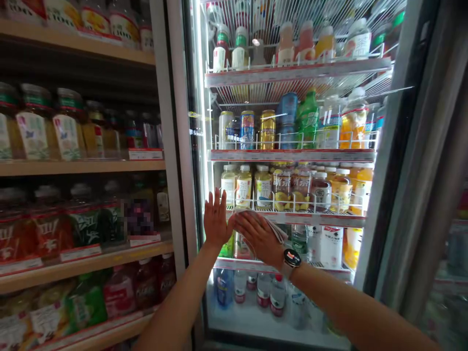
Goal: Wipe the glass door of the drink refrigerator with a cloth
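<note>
My left hand (215, 219) is raised with its fingers spread, palm flat against the glass door of a drinks cooler (199, 161). Just to its right, my right hand (259, 236) presses a folded white cloth (272, 226) against the same glass. The cloth shows at the fingertips and beyond the outer edge of the hand. A black smartwatch (291, 261) sits on my right wrist. Behind the glass stand rows of bottled drinks and cans.
Wooden shelves (80, 166) at the left hold bottled drinks with price labels. The cooler's wire shelves (290, 156) stand behind the glass, and a grey metal door frame (387, 170) runs down the right side.
</note>
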The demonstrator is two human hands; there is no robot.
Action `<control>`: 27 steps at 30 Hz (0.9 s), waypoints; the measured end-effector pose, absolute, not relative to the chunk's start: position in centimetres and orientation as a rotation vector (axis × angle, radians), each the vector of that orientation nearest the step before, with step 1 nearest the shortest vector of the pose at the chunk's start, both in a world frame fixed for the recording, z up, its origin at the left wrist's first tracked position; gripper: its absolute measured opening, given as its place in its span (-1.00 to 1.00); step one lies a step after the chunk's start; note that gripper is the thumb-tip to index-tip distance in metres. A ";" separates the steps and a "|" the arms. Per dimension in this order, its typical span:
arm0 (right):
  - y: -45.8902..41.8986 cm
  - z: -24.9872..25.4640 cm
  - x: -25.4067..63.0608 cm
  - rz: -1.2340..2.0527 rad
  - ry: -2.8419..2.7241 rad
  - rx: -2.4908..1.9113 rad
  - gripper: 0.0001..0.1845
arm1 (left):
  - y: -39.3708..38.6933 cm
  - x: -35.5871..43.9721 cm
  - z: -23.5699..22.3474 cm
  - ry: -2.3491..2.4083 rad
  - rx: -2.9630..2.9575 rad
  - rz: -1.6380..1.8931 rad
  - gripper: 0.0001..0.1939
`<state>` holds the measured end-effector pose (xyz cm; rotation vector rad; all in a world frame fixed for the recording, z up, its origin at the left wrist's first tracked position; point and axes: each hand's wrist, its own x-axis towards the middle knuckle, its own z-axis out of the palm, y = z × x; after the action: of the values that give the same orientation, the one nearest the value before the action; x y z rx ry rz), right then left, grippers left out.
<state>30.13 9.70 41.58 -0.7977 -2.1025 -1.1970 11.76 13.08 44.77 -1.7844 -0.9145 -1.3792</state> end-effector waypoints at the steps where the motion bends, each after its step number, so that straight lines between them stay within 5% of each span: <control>1: 9.8 40.1 30.1 -1.191 -2.126 -0.780 -0.37 | 12.9 11.3 44.9 -0.891 -1.813 -1.357 -0.31; 9: 10.1 34.9 30.6 -1.142 -2.297 -0.659 -0.29 | 14.1 6.4 44.7 -0.984 -1.671 -1.365 -0.29; 20: 11.6 56.4 22.9 -1.151 -2.018 -0.867 -0.41 | 14.5 6.4 44.3 -1.001 -1.722 -1.421 -0.34; 27: 12.1 50.0 21.5 -1.146 -1.973 -0.760 -0.39 | 15.0 5.9 43.8 -0.928 -1.702 -1.368 -0.28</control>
<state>21.48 12.07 49.98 -0.7597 -1.9728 -1.1456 5.91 14.96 43.80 -1.7024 -0.9276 -1.3682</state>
